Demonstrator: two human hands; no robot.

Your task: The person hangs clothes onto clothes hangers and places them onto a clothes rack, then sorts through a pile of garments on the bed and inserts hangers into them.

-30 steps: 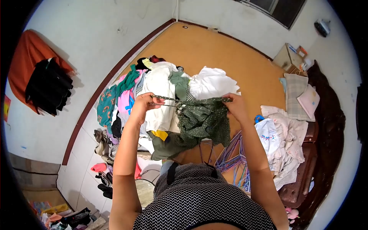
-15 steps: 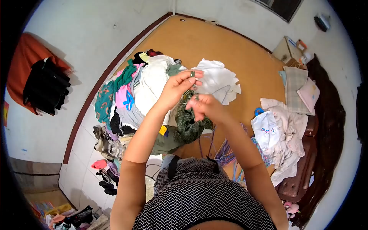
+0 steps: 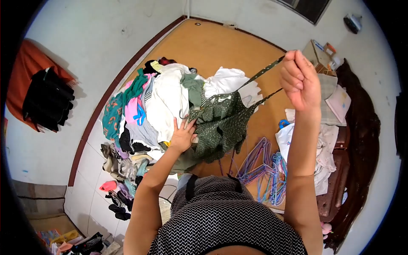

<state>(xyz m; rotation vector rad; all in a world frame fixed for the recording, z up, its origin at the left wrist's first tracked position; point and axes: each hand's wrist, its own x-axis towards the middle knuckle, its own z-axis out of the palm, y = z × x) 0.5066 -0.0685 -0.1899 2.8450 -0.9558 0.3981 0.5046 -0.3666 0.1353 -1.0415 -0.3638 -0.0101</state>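
Observation:
My right hand [image 3: 300, 78] is raised at the right, its fingers closed on the straps of a dark green garment with small light spots [image 3: 221, 131]. Both straps run taut down to the left. My left hand [image 3: 182, 136] lies with fingers spread at the garment's left side, beside a white garment [image 3: 168, 102]. Behind the spotted garment are a plain green cloth [image 3: 193, 89] and another white garment [image 3: 225, 80].
Several hangers [image 3: 259, 165] lie to the right of my lap. Pink clothes [image 3: 325, 170] and pillows [image 3: 338, 104] are farther right. More mixed clothes [image 3: 114, 117] are heaped at the left, above shoes [image 3: 119, 210] on the floor.
My hands have moved apart from near the middle. The right one has risen to the right, stretching the straps; the left has come down flat beside the garment with fingers spread.

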